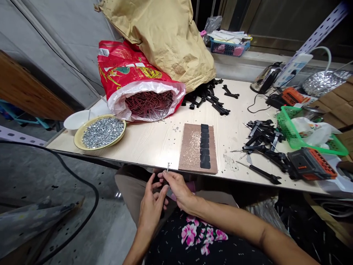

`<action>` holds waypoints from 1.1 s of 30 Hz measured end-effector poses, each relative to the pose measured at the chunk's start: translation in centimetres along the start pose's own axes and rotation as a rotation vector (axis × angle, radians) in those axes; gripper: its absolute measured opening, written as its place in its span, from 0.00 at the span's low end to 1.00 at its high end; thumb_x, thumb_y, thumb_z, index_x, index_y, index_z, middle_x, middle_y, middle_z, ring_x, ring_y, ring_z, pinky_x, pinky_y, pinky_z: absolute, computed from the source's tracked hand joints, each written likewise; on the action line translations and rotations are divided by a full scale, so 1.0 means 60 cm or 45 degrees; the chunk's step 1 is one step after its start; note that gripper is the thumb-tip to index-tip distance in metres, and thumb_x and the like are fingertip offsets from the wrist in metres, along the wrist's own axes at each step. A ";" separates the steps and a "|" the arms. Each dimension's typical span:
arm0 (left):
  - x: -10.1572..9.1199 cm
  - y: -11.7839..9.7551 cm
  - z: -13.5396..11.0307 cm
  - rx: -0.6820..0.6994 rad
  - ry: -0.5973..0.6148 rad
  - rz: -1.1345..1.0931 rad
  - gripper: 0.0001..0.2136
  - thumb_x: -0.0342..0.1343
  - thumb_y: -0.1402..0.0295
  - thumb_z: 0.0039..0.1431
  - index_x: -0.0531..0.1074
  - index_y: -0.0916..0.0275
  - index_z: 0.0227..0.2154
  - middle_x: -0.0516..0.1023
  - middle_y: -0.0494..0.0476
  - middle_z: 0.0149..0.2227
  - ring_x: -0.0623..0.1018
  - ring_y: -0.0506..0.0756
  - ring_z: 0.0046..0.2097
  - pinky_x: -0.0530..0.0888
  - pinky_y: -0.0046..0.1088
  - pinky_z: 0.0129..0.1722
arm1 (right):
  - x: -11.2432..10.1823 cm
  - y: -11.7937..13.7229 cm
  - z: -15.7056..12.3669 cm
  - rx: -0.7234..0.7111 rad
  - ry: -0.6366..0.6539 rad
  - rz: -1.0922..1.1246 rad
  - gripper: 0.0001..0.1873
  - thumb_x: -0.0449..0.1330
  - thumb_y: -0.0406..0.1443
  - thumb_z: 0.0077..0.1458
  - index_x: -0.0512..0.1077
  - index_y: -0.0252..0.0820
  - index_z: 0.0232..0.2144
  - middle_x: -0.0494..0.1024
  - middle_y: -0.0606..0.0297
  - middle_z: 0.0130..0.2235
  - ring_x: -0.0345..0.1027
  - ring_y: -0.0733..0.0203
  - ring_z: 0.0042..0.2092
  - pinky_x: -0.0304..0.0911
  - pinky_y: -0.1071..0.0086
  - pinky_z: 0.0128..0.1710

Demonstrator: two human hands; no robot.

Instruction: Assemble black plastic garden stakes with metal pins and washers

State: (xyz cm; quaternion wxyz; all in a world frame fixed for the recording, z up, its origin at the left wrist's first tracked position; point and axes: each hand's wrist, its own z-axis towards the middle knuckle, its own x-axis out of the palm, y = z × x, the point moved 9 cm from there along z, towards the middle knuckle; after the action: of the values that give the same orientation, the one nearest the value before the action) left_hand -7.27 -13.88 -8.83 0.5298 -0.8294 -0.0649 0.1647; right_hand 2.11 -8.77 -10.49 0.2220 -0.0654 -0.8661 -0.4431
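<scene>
My right hand (178, 188) is above my lap at the table's front edge, thumb and finger pinched on a small metal screw (168, 166) that sticks up past the fingertips. Close beside it, my left hand (152, 203) has its fingers curled inward and its thumb raised toward the right hand; whatever it may hold is too small to make out. Just beyond the hands lies a brown wooden board (189, 147) bearing a column of black pieces (204, 145) and a scatter of light specks.
A yellow bowl (76, 141) holds small metal parts. Behind it, a red sack (121, 68) opens on long reddish screws. Black tool parts (217, 101) lie at the back; black calipers-like tools (259, 138) pile up at right, beside a green basket (286, 127) and an orange-black battery pack (311, 163).
</scene>
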 end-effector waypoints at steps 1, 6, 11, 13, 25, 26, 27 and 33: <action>0.002 -0.007 0.004 0.029 0.020 0.035 0.31 0.60 0.57 0.49 0.59 0.58 0.55 0.75 0.55 0.36 0.73 0.51 0.21 0.70 0.27 0.18 | -0.003 0.004 0.003 -0.066 -0.008 -0.037 0.24 0.59 0.53 0.49 0.74 0.36 0.30 0.72 0.63 0.29 0.61 0.69 0.25 0.55 0.76 0.20; 0.012 -0.008 0.021 -0.019 0.133 0.005 0.20 0.55 0.55 0.52 0.63 0.61 0.44 0.68 0.46 0.22 0.70 0.50 0.20 0.71 0.26 0.19 | -0.006 0.013 0.007 -0.186 0.017 -0.166 0.22 0.59 0.52 0.50 0.74 0.37 0.29 0.71 0.66 0.26 0.61 0.69 0.27 0.58 0.74 0.28; 0.018 0.002 0.023 -0.056 0.156 0.194 0.19 0.48 0.48 0.53 0.64 0.60 0.34 0.60 0.42 0.18 0.65 0.49 0.16 0.65 0.25 0.13 | -0.009 0.004 0.009 -0.120 -0.006 -0.069 0.17 0.66 0.47 0.43 0.72 0.38 0.25 0.71 0.69 0.25 0.62 0.69 0.28 0.58 0.75 0.30; 0.028 0.001 0.023 -0.049 0.201 0.212 0.17 0.46 0.49 0.54 0.64 0.60 0.33 0.61 0.42 0.18 0.65 0.49 0.16 0.66 0.25 0.14 | -0.006 -0.006 0.012 -0.047 0.039 -0.004 0.18 0.66 0.47 0.43 0.73 0.38 0.27 0.69 0.70 0.24 0.60 0.71 0.25 0.56 0.75 0.26; 0.049 -0.047 0.035 0.307 0.200 0.714 0.15 0.36 0.58 0.60 0.63 0.59 0.27 0.69 0.53 0.22 0.72 0.55 0.23 0.67 0.30 0.24 | 0.010 -0.020 0.008 0.025 0.037 0.479 0.20 0.65 0.50 0.44 0.72 0.39 0.29 0.76 0.65 0.30 0.66 0.68 0.28 0.60 0.75 0.27; 0.052 -0.046 0.031 0.357 0.192 0.811 0.14 0.36 0.61 0.60 0.63 0.59 0.27 0.71 0.55 0.24 0.73 0.55 0.25 0.67 0.30 0.25 | 0.011 -0.021 0.003 0.020 0.033 0.520 0.20 0.66 0.50 0.43 0.71 0.40 0.29 0.77 0.64 0.32 0.68 0.66 0.30 0.62 0.73 0.30; 0.054 -0.043 0.027 0.382 0.182 0.891 0.13 0.36 0.63 0.61 0.63 0.59 0.28 0.71 0.56 0.25 0.73 0.56 0.26 0.66 0.30 0.26 | 0.012 -0.021 -0.002 0.011 0.039 0.537 0.21 0.66 0.50 0.42 0.70 0.40 0.29 0.77 0.64 0.33 0.69 0.64 0.32 0.63 0.71 0.32; 0.060 -0.038 0.021 0.421 0.137 1.029 0.11 0.35 0.69 0.61 0.61 0.59 0.30 0.71 0.56 0.25 0.72 0.54 0.24 0.64 0.29 0.24 | 0.010 -0.017 -0.005 0.037 0.067 0.440 0.23 0.66 0.52 0.41 0.68 0.40 0.29 0.76 0.64 0.31 0.71 0.62 0.32 0.65 0.68 0.35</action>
State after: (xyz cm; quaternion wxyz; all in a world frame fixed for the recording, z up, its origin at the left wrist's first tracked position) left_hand -4.19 -10.78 -8.01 0.5510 -0.6997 0.3198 0.3235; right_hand 1.38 -9.63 -10.83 0.3184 -0.1986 -0.8422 -0.3872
